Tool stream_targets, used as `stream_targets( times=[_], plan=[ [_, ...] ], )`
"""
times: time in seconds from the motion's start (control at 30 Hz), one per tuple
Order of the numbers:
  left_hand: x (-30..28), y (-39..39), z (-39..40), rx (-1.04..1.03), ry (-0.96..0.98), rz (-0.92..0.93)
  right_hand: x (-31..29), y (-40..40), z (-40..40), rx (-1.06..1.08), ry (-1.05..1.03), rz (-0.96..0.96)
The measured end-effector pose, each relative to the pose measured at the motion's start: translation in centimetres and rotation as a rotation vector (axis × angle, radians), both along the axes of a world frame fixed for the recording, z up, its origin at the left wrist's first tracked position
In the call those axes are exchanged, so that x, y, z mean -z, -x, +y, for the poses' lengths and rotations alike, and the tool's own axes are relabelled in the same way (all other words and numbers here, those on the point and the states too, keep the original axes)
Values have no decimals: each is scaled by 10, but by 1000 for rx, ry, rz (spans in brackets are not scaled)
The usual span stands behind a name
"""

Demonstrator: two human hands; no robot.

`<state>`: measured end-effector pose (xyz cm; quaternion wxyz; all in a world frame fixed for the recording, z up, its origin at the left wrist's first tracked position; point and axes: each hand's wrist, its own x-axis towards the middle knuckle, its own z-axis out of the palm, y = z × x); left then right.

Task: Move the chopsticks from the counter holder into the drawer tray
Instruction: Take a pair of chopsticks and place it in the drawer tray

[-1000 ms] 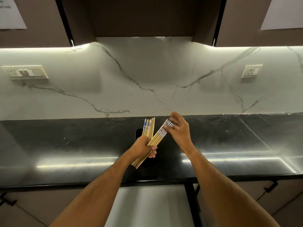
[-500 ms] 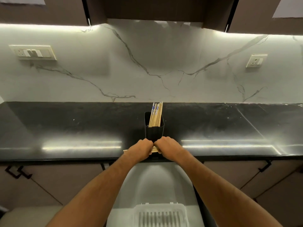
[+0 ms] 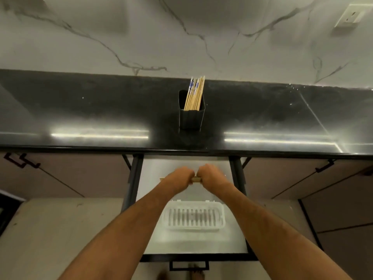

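Observation:
My left hand and my right hand sit side by side over the open drawer, both gripping a bundle of wooden chopsticks held sideways. Only a short stretch of the bundle shows between the fists, plus its tips left of my left hand. A white slotted tray lies in the drawer, closer to me than the hands. On the black counter stands a black holder with several more chopsticks upright in it.
The drawer's black front rail and handle are nearest me. Closed cabinet doors with black handles flank the drawer. A marble backsplash with a wall socket rises behind the counter. Toes show on the floor below.
Both hands carried the bundle of chopsticks down from above the counter to over the open drawer. The view tilted down, so the tray now shows in full.

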<state>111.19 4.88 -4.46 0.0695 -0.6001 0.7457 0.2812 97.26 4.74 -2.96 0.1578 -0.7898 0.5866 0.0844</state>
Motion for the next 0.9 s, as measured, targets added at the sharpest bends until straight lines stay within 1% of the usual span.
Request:
stream_targets(
  times=[0.13, 0.33, 0.5, 0.57, 0.67, 0.8, 0.9],
  plan=[
    [32, 8, 15, 17, -113, -39, 45, 22, 18, 19, -104, 17],
    [78, 2, 52, -44, -103, -74, 98, 29, 40, -24, -192, 25],
    [109, -4, 71, -168, -130, 4, 128, 30, 55, -110, -216, 37],
    [119, -3, 77, -200, -147, 24, 140, 31, 60, -128, -228, 15],
    [134, 0, 80, -125, -171, -22, 152, 32, 62, -150, -275, -13],
    [143, 6, 82, -208, -247, -5, 161, 31, 64, -130, -310, -30],
    [149, 7, 83, -195, -259, -9, 164, 32, 64, -110, -316, -23]
  ],
)
